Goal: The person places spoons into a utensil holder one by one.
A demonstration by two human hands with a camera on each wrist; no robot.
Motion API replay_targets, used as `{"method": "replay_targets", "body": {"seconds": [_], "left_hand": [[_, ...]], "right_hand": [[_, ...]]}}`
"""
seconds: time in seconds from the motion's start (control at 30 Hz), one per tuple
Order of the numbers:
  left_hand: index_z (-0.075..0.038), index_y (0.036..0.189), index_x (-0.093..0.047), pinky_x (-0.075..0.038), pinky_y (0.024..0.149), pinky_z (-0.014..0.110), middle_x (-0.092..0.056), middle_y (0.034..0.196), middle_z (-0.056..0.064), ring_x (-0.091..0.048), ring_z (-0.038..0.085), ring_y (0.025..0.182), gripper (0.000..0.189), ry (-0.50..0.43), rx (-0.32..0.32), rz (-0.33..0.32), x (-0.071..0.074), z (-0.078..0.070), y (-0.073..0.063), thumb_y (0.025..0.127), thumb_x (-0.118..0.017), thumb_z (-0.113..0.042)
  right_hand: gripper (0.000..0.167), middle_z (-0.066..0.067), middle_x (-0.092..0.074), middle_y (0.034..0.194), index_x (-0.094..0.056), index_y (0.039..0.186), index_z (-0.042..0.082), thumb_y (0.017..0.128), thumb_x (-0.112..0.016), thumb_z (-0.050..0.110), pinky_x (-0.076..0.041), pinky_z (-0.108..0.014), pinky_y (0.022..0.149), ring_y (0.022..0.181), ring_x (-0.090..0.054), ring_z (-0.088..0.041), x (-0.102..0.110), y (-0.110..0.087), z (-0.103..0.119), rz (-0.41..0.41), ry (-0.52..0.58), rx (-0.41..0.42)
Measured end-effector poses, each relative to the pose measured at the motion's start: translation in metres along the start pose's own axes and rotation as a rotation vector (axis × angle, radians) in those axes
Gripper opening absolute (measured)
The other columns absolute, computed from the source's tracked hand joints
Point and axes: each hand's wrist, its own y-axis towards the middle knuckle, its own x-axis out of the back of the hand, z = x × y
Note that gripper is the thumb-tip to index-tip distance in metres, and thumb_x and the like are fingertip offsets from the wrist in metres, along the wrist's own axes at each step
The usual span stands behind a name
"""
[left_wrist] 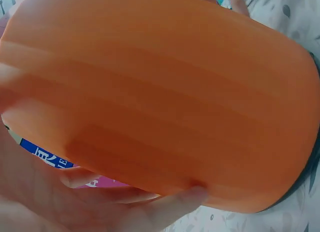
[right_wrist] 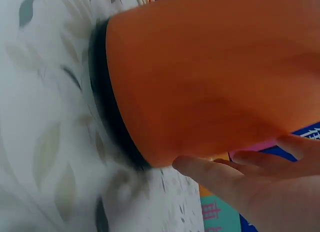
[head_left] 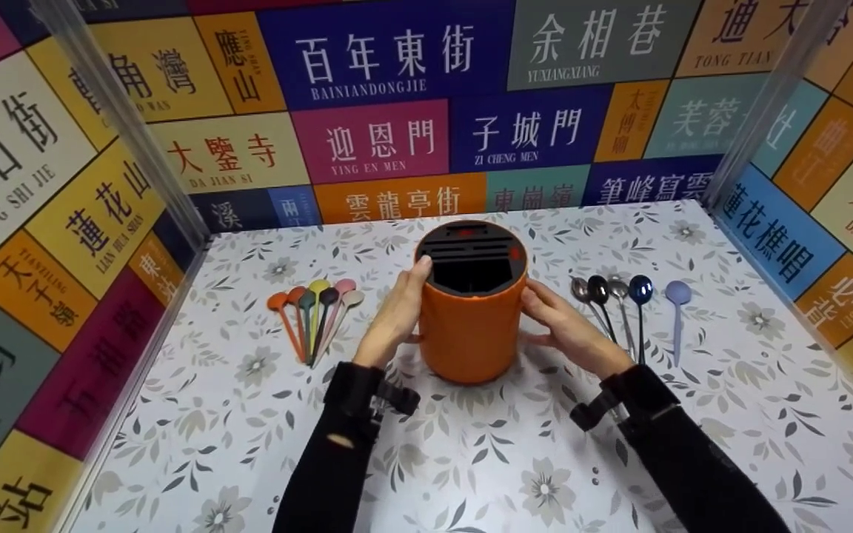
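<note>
An orange utensil holder (head_left: 471, 337) stands upright mid-table, its black slotted top (head_left: 471, 244) tilted into sight. My left hand (head_left: 395, 311) grips its left side, with the thumb up at the rim. On the opposite side, my right hand (head_left: 571, 326) holds the wall with the fingers spread along it. The left wrist view is mostly filled by the orange wall, with one fingertip (left_wrist: 197, 193) against it. In the right wrist view, the holder's dark base (right_wrist: 107, 97) shows close over the patterned tabletop, and a fingertip (right_wrist: 184, 164) lies near the lower edge.
Several coloured spoons (head_left: 278, 301) lie fanned out at the left. To the right are several metal spoons (head_left: 640, 289), with a lavender spoon (head_left: 678, 292) beside them. Panels with printed signs (head_left: 375, 141) enclose the back and sides of the floral tabletop (head_left: 456, 459).
</note>
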Motion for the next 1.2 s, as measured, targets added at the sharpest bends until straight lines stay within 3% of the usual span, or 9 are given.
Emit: {"method": "replay_targets", "body": {"seconds": [0.13, 0.3, 0.4, 0.53, 0.6, 0.63, 0.7, 0.9, 1.2], "left_hand": [[-0.013, 0.158, -0.041, -0.059, 0.08, 0.062, -0.039, 0.161, 0.015, -0.046, 0.039, 0.139, 0.088, 0.008, -0.034, -0.029, -0.002, 0.002, 0.002, 0.099, -0.034, -0.078], [-0.011, 0.157, -0.042, -0.06, 0.074, 0.061, -0.041, 0.159, 0.02, -0.048, 0.04, 0.138, 0.087, 0.029, -0.071, -0.068, -0.005, 0.005, 0.005, 0.1, -0.034, -0.076], [-0.01, 0.158, -0.043, -0.059, 0.08, 0.061, -0.043, 0.159, 0.021, -0.047, 0.04, 0.14, 0.087, 0.081, -0.096, -0.097, -0.006, 0.005, 0.007, 0.101, -0.033, -0.074], [-0.009, 0.16, -0.041, -0.047, 0.106, 0.059, -0.041, 0.163, 0.018, -0.041, 0.038, 0.147, 0.088, 0.149, -0.125, -0.119, -0.007, 0.005, 0.008, 0.102, -0.028, -0.073], [-0.009, 0.161, -0.04, -0.041, 0.112, 0.058, -0.04, 0.163, 0.017, -0.039, 0.039, 0.148, 0.088, 0.166, -0.132, -0.125, -0.007, 0.005, 0.008, 0.102, -0.027, -0.073], [-0.008, 0.162, -0.039, -0.036, 0.117, 0.056, -0.04, 0.164, 0.016, -0.037, 0.038, 0.149, 0.088, 0.179, -0.139, -0.128, -0.007, 0.005, 0.008, 0.102, -0.026, -0.072], [-0.006, 0.161, -0.039, -0.039, 0.115, 0.057, -0.04, 0.163, 0.018, -0.038, 0.039, 0.148, 0.088, 0.184, -0.143, -0.132, -0.007, 0.005, 0.007, 0.103, -0.026, -0.071], [-0.005, 0.16, -0.04, -0.031, 0.121, 0.053, -0.042, 0.163, 0.017, -0.039, 0.039, 0.148, 0.085, 0.236, -0.173, -0.143, -0.008, 0.006, 0.009, 0.105, -0.022, -0.067], [-0.003, 0.157, -0.044, -0.032, 0.12, 0.052, -0.045, 0.16, 0.018, -0.041, 0.04, 0.147, 0.083, 0.259, -0.192, -0.145, -0.007, 0.006, 0.009, 0.106, -0.02, -0.065]], "right_hand": [[0.074, -0.026, -0.016, 0.17, -0.014, 0.169, 0.011, 0.112, -0.045, 0.045, -0.024, -0.068, 0.119, 0.156, -0.019, -0.044, 0.025, -0.002, 0.008, -0.026, -0.171, -0.005], [0.081, -0.03, -0.021, 0.168, -0.014, 0.169, 0.011, 0.108, -0.053, 0.049, -0.025, -0.066, 0.12, 0.153, -0.025, -0.047, 0.062, 0.0, 0.014, -0.121, -0.403, -0.018], [0.089, -0.03, -0.018, 0.168, -0.015, 0.169, 0.01, 0.105, -0.057, 0.056, -0.025, -0.066, 0.12, 0.153, -0.023, -0.049, 0.082, 0.004, 0.014, -0.181, -0.533, -0.066], [0.098, -0.033, -0.017, 0.168, -0.016, 0.167, 0.004, 0.101, -0.058, 0.062, -0.024, -0.069, 0.118, 0.152, -0.022, -0.054, 0.1, 0.011, 0.01, -0.223, -0.713, -0.127], [0.099, -0.036, -0.018, 0.166, -0.016, 0.166, -0.001, 0.102, -0.058, 0.061, -0.024, -0.07, 0.117, 0.15, -0.021, -0.056, 0.107, 0.015, 0.006, -0.233, -0.794, -0.148], [0.099, -0.037, -0.019, 0.165, -0.016, 0.165, -0.003, 0.102, -0.059, 0.059, -0.025, -0.07, 0.117, 0.149, -0.022, -0.057, 0.109, 0.016, 0.003, -0.238, -0.82, -0.153], [0.097, -0.04, -0.021, 0.163, -0.018, 0.164, -0.007, 0.103, -0.06, 0.055, -0.025, -0.07, 0.116, 0.148, -0.023, -0.058, 0.114, 0.019, -0.003, -0.247, -0.868, -0.16], [0.091, -0.043, -0.03, 0.156, -0.025, 0.16, -0.012, 0.103, -0.061, 0.05, -0.025, -0.07, 0.116, 0.143, -0.029, -0.061, 0.125, 0.025, -0.024, -0.266, -0.985, -0.161], [0.076, -0.043, -0.042, 0.147, -0.037, 0.153, -0.012, 0.1, -0.066, 0.034, -0.033, -0.071, 0.11, 0.135, -0.038, -0.063, 0.131, 0.038, -0.045, -0.263, -1.13, -0.135]]}}
